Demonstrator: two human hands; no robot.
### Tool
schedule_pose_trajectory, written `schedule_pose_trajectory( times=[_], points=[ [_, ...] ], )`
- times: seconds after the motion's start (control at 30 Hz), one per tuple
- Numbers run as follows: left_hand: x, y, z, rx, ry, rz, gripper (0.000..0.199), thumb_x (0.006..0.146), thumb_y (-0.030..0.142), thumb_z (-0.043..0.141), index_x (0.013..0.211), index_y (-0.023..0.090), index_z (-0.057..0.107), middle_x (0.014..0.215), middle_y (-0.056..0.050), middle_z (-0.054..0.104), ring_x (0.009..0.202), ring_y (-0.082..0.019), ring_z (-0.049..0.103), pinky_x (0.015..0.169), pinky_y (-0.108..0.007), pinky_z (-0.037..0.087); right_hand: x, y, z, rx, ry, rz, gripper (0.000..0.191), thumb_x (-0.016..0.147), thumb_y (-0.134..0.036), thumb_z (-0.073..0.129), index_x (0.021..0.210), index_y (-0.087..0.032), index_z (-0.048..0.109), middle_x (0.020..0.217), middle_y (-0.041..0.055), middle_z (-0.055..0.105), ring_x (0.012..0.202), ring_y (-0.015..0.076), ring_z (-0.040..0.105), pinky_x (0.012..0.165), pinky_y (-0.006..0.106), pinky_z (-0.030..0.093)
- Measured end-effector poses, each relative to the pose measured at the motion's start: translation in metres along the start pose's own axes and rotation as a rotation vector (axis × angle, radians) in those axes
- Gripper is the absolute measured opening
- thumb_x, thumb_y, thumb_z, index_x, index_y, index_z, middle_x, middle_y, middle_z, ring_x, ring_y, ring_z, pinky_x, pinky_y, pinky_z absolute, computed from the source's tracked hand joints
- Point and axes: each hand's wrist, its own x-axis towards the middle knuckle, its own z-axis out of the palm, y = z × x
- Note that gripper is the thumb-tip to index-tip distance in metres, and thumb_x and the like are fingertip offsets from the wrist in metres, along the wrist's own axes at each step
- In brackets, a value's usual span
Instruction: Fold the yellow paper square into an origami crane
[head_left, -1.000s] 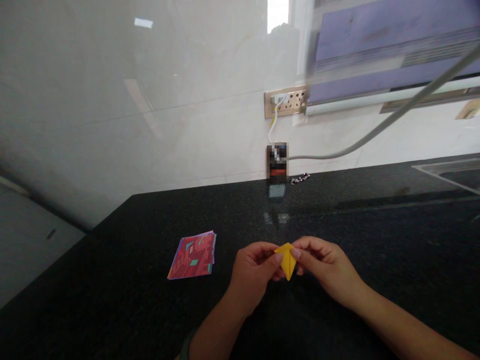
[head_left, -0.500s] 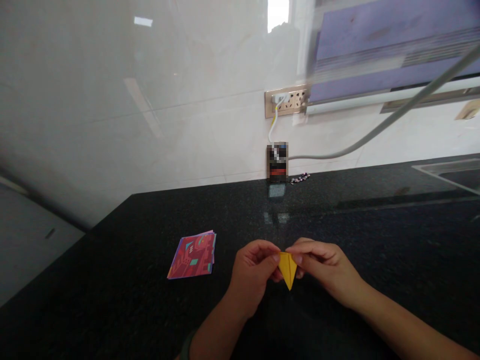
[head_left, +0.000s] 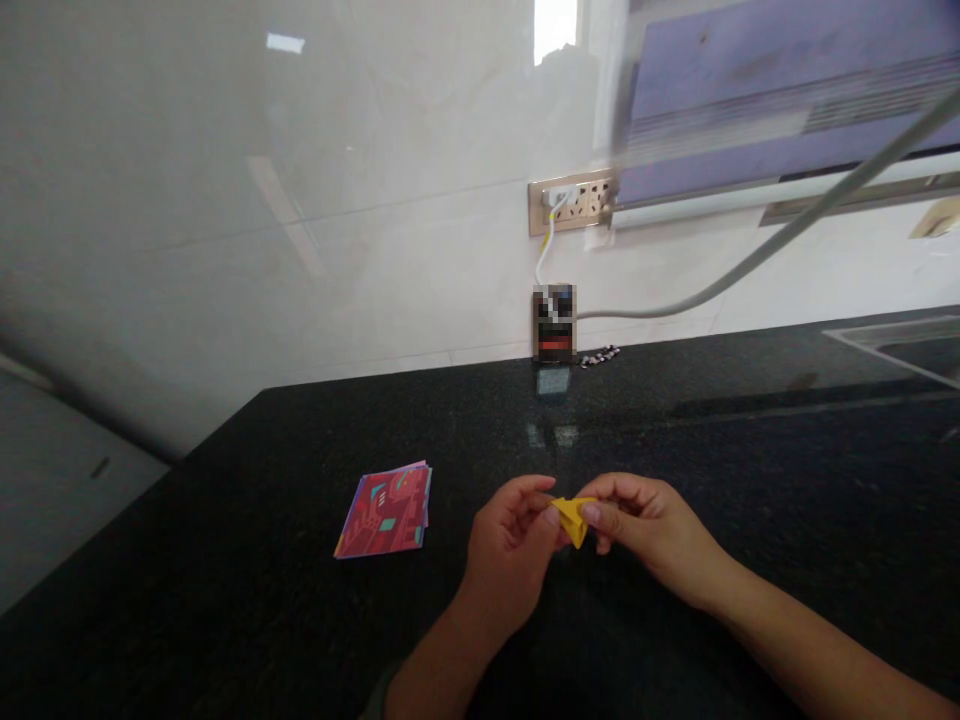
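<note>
Left hand [head_left: 511, 542], right hand [head_left: 654, 525], each grip pinched closed, holding folded yellow paper [head_left: 574, 520] between them

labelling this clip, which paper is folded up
The yellow piece, held by the left hand and right hand; the red-patterned stack lies flat on the counter.

Paper [head_left: 573, 520]: between my left hand [head_left: 508, 548] and right hand [head_left: 651, 524].
Sheets [head_left: 384, 512]: on the counter [head_left: 300, 610], left of my hands.
Socket [head_left: 582, 211]: on the wall [head_left: 375, 270] behind the counter.
</note>
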Motion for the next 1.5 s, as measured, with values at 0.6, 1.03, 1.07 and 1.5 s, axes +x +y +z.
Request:
schedule_pose_trajectory(
  times=[0.6, 1.03, 1.07, 1.5],
  points=[
    [-0.002, 0.006, -0.002, 0.35, -0.029, 0.053, 0.018, 0.073, 0.03, 0.056, 0.068, 0.016, 0.066, 0.056, -0.003, 0.061, 0.052, -0.014, 0.056, 0.051, -0.023, 0.044, -0.006, -0.003, 0.003, -0.131, -0.007, -0.102, 0.019, 0.076, -0.033, 0.057, 0.069, -0.016, 0.06, 0.066, 0.0018, 0.056, 0.056, 0.0103, 0.05, 0.049, 0.022, 0.041],
    [0.0, 0.006, 0.001, 0.131, -0.018, -0.078, 0.019, 0.071, 0.029, 0.058, 0.065, 0.013, 0.064, 0.052, -0.002, 0.06, 0.048, -0.011, 0.053, 0.049, -0.021, 0.043, -0.003, 0.001, 0.007, -0.03, -0.047, -0.024, 0.021, 0.075, -0.037, 0.057, 0.072, -0.016, 0.056, 0.059, -0.0014, 0.055, 0.05, 0.0085, 0.046, 0.047, 0.02, 0.036],
    [0.0, 0.006, 0.001, 0.124, -0.008, -0.083, 0.019, 0.071, 0.029, 0.058, 0.066, 0.013, 0.065, 0.052, -0.002, 0.06, 0.048, -0.011, 0.054, 0.049, -0.022, 0.043, -0.003, 0.001, 0.007, -0.041, -0.052, -0.012, 0.021, 0.074, -0.037, 0.058, 0.073, -0.016, 0.056, 0.06, -0.0014, 0.055, 0.051, 0.0086, 0.046, 0.047, 0.02, 0.035],
    [0.006, 0.001, -0.001, 0.023, 0.074, -0.174, 0.02, 0.069, 0.032, 0.06, 0.069, 0.012, 0.063, 0.05, 0.0, 0.056, 0.044, -0.009, 0.05, 0.046, -0.02, 0.04, 0.0, 0.007, 0.005, 0.041, -0.056, -0.032, 0.03, 0.071, -0.031, 0.062, 0.096, -0.019, 0.049, 0.07, -0.0011, 0.054, 0.058, 0.0091, 0.049, 0.048, 0.019, 0.039]
  ],
)
